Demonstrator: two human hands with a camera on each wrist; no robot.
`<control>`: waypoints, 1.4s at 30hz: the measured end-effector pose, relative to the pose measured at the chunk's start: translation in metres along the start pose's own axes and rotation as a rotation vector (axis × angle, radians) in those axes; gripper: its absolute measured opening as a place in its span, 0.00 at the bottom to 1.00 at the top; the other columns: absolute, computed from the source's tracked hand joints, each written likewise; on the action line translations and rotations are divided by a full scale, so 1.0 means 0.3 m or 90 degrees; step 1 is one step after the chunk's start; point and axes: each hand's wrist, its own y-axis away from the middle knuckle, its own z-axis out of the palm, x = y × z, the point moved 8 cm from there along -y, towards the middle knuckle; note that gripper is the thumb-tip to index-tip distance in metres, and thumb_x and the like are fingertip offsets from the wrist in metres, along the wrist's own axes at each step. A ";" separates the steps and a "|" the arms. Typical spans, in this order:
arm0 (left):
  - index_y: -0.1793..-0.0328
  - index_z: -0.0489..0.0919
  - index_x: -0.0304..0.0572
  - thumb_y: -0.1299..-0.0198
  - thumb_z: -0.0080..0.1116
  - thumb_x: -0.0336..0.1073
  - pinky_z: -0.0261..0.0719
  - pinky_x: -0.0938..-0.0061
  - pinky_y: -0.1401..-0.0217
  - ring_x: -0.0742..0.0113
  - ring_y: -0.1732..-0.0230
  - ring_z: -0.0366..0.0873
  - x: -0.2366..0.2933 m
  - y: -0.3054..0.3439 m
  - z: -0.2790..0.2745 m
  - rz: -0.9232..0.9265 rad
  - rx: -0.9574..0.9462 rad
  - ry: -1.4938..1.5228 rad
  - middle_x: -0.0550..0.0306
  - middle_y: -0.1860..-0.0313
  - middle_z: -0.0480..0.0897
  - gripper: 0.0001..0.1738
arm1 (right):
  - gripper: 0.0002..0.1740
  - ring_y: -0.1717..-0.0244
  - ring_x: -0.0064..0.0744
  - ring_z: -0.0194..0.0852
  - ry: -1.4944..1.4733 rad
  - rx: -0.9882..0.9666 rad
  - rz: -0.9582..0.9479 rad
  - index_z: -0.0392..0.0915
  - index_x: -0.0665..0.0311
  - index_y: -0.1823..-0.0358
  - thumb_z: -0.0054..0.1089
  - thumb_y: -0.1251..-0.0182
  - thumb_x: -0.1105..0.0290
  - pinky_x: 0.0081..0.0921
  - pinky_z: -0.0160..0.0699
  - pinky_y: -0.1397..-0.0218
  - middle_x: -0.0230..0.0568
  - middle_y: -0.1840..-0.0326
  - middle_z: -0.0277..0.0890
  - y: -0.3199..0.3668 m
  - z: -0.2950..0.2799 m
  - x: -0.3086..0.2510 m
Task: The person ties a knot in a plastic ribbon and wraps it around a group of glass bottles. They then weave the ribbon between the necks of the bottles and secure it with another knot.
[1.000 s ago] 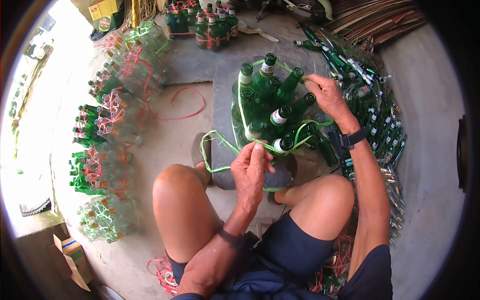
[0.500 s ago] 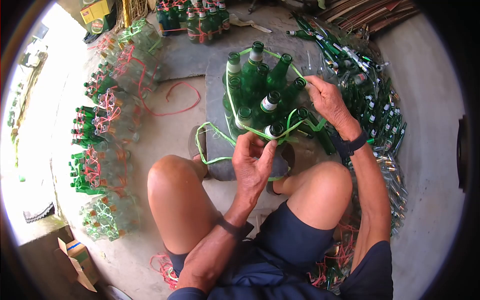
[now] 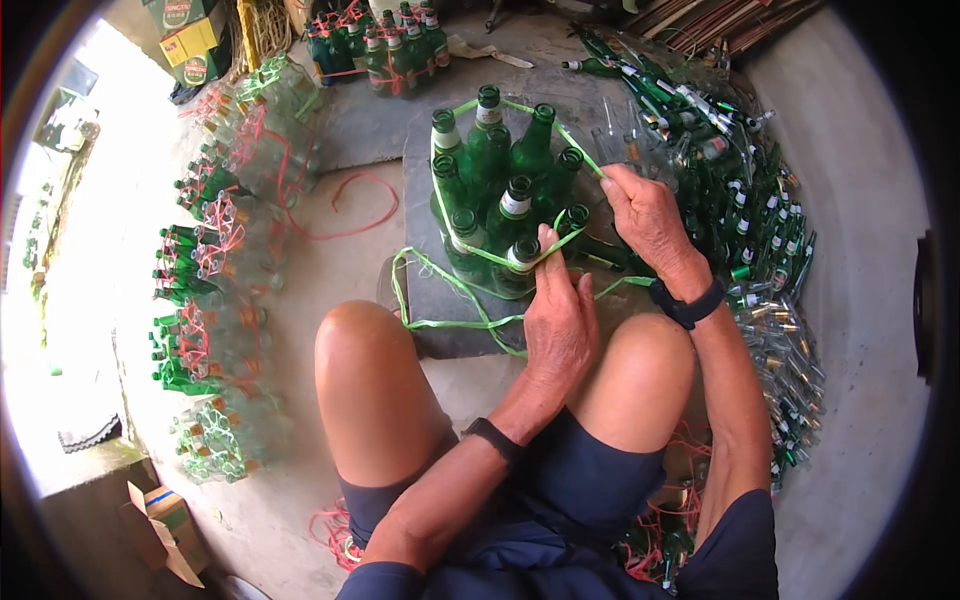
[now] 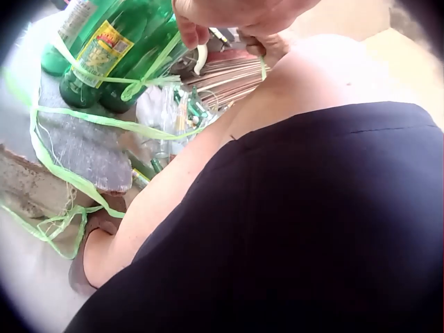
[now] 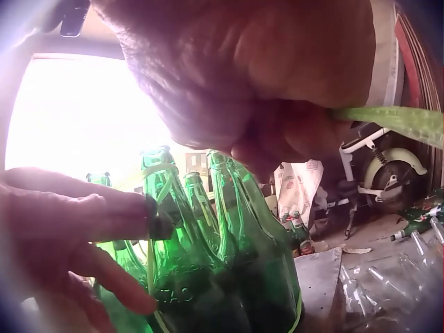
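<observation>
A cluster of green glass bottles (image 3: 488, 165) stands upright on a dark board (image 3: 385, 240) in front of the person. Bright green plastic strapping (image 3: 437, 190) runs around their necks, and loose lengths of it trail at the front. The right hand (image 3: 645, 215) pinches the strapping just right of the cluster, drawing a stretch of it outward. At the front right bottle, the left hand (image 3: 560, 325) lays straight fingers against the strapping and the bottle neck. The right wrist view shows those left fingers (image 5: 118, 215) at a bottle neck, close under the right hand.
Many loose bottles (image 3: 740, 225) lie piled on the right. Bundles of bottles (image 3: 215, 225) tied with red and green strapping line the left side, with another tied bundle (image 3: 395, 50) at the back. Red strapping (image 3: 365, 205) curls on the floor. An opened carton (image 3: 170, 525) stands lower left.
The left hand has moved right along the front of the cluster, its fingers going from a pinch to straight. The right hand still holds the strapping. The head view has shifted slightly.
</observation>
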 end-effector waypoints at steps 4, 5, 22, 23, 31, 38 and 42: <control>0.18 0.58 0.28 0.27 0.55 0.27 0.83 0.51 0.46 0.32 0.46 0.83 -0.002 -0.055 0.019 0.058 0.093 -0.068 0.24 0.29 0.72 0.35 | 0.07 0.64 0.66 0.80 0.005 -0.016 0.005 0.80 0.61 0.54 0.56 0.23 0.67 0.54 0.77 0.64 0.58 0.70 0.80 0.002 0.004 -0.004; 0.18 0.60 0.29 0.26 0.55 0.28 0.81 0.51 0.45 0.30 0.44 0.81 0.001 -0.063 0.019 0.085 0.123 -0.068 0.25 0.30 0.73 0.33 | 0.07 0.64 0.66 0.80 0.003 -0.023 0.003 0.80 0.61 0.55 0.57 0.23 0.67 0.54 0.77 0.65 0.58 0.72 0.79 0.003 0.006 -0.008; 0.27 0.70 0.36 0.23 0.52 0.28 0.80 0.61 0.65 0.56 0.70 0.80 -0.070 -0.088 0.053 0.029 0.173 -0.030 0.43 0.50 0.79 0.20 | 0.06 0.68 0.67 0.79 -0.025 -0.048 -0.074 0.74 0.64 0.64 0.58 0.27 0.71 0.56 0.73 0.70 0.61 0.76 0.75 0.021 0.013 -0.063; 0.27 0.70 0.36 0.23 0.52 0.28 0.80 0.62 0.65 0.57 0.70 0.80 -0.071 -0.089 0.055 0.024 0.169 -0.023 0.43 0.50 0.79 0.20 | 0.06 0.68 0.67 0.78 -0.027 -0.057 -0.071 0.74 0.64 0.64 0.58 0.27 0.71 0.56 0.73 0.70 0.61 0.76 0.75 0.019 0.013 -0.066; 0.28 0.71 0.37 0.23 0.53 0.28 0.80 0.64 0.66 0.60 0.71 0.79 -0.079 -0.089 0.056 0.025 0.179 -0.003 0.45 0.51 0.79 0.19 | 0.05 0.68 0.68 0.77 -0.034 -0.083 -0.097 0.72 0.68 0.63 0.57 0.27 0.77 0.49 0.70 0.73 0.62 0.76 0.71 0.030 0.017 -0.088; 0.30 0.73 0.37 0.22 0.52 0.29 0.80 0.64 0.65 0.58 0.68 0.80 -0.070 -0.089 0.049 0.044 0.194 -0.008 0.44 0.49 0.79 0.17 | 0.02 0.68 0.68 0.78 -0.037 -0.085 -0.103 0.74 0.68 0.62 0.57 0.29 0.79 0.50 0.71 0.73 0.63 0.75 0.73 0.039 0.025 -0.096; 0.30 0.73 0.37 0.22 0.52 0.28 0.81 0.64 0.63 0.55 0.65 0.80 -0.065 -0.088 0.047 0.039 0.191 -0.001 0.43 0.48 0.79 0.17 | 0.01 0.70 0.67 0.78 -0.014 -0.087 -0.123 0.74 0.68 0.61 0.56 0.31 0.80 0.51 0.73 0.72 0.63 0.76 0.74 0.041 0.032 -0.101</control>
